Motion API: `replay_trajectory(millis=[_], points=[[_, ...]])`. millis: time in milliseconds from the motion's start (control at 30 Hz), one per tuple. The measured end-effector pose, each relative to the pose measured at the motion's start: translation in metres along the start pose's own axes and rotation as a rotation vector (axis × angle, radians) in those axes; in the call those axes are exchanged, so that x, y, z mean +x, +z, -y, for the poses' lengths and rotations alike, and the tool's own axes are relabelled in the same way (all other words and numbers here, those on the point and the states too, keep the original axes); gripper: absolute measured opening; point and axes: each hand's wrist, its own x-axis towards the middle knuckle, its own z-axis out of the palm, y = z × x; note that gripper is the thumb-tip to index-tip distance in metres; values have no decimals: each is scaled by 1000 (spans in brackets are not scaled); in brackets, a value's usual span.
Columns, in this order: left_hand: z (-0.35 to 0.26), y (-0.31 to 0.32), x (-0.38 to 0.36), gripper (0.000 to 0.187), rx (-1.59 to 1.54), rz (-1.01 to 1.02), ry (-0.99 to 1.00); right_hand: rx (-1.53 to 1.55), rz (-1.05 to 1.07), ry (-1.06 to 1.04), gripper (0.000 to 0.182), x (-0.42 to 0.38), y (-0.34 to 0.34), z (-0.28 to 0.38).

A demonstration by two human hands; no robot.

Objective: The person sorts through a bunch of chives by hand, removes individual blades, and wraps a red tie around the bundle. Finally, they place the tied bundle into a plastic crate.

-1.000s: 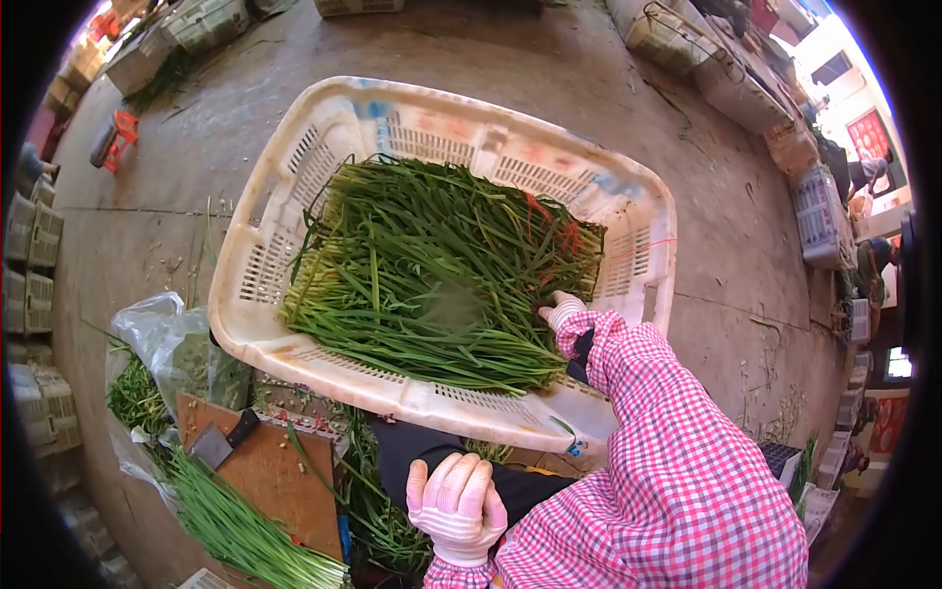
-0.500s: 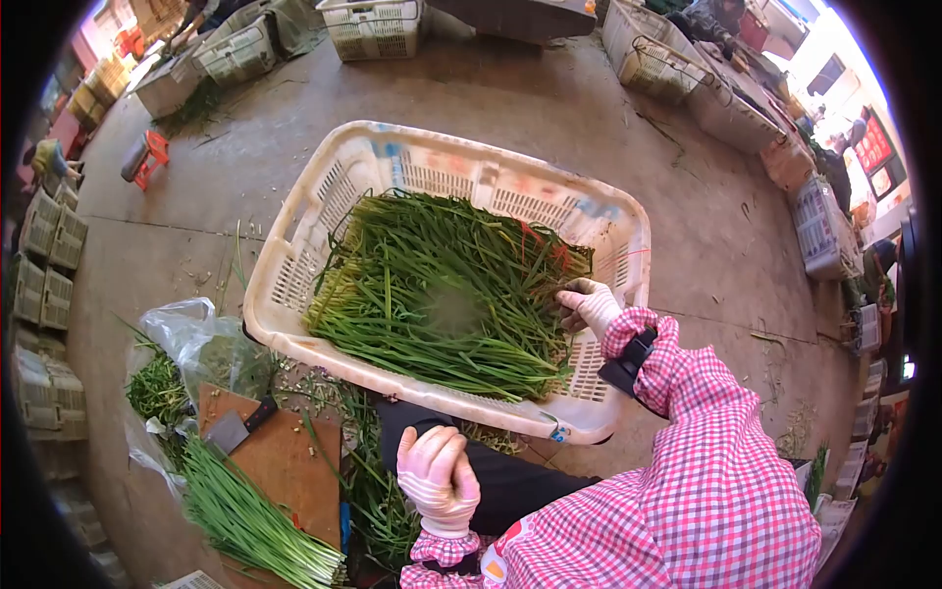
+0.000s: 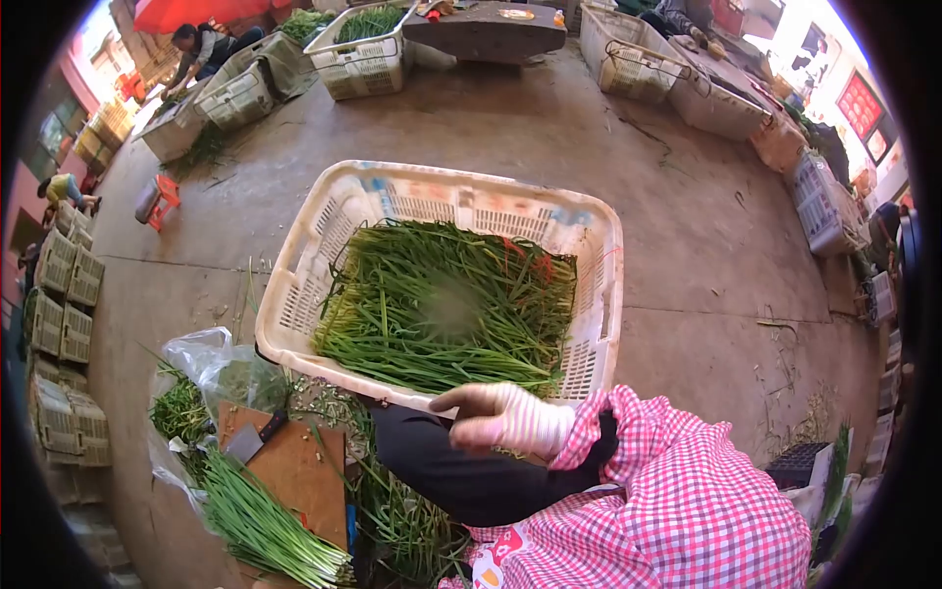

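Observation:
My right hand (image 3: pixel 505 417), in a pale striped glove with bare fingers, is at the near rim of a white plastic basket (image 3: pixel 471 182). Its fingers point left, slightly blurred and apart, with nothing visible between them. Long green leafy stalks (image 3: pixel 392 304) lie in the basket, with red ties (image 3: pixel 530 257) near their right end. My left hand is out of view. At the lower left, a cleaver (image 3: pixel 253 439) rests on a brown board (image 3: pixel 299 471), beside a bundle of green stalks with white ends (image 3: pixel 270 525).
A clear plastic bag (image 3: pixel 211 363) with greens sits left of the board. Loose trimmings lie beside my dark-clad leg (image 3: pixel 451 471). Farther off are a red stool (image 3: pixel 162 201), white crates (image 3: pixel 363 64), a low dark table (image 3: pixel 486 34) and a person (image 3: pixel 201 49) at the upper left.
My right hand has left the stalks at the basket's right end and moved left and toward me, to the near rim. My left hand has dropped out of view. The camera view has tilted upward.

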Motion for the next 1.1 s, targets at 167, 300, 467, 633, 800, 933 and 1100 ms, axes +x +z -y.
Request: replay_trajectory(millis=[167,300,467,633,800,933,1100], points=[[8,39,-42,21,-144,568,-338,-436,-391,143,35,39,-136,-36],[35,84,-105,15,-355,711,-443,-820,-692,258,52,86,-250,-113],[59,97,-139,18,-369,861,-427,-1216,-429,881,102,101,-256,-138],[69,101,-146,16,-342,835,-514,-1144,-551,773,112,105,-257,-159],[70,107,-150,17,-368,804,-598,-1134,-307,783,110,93,-206,-174],[70,108,-148,15,-365,803,-579,-1270,-286,756,111,89,-194,-168],[72,106,-147,16,-378,845,-558,-1499,-375,653,110,94,-198,-195]])
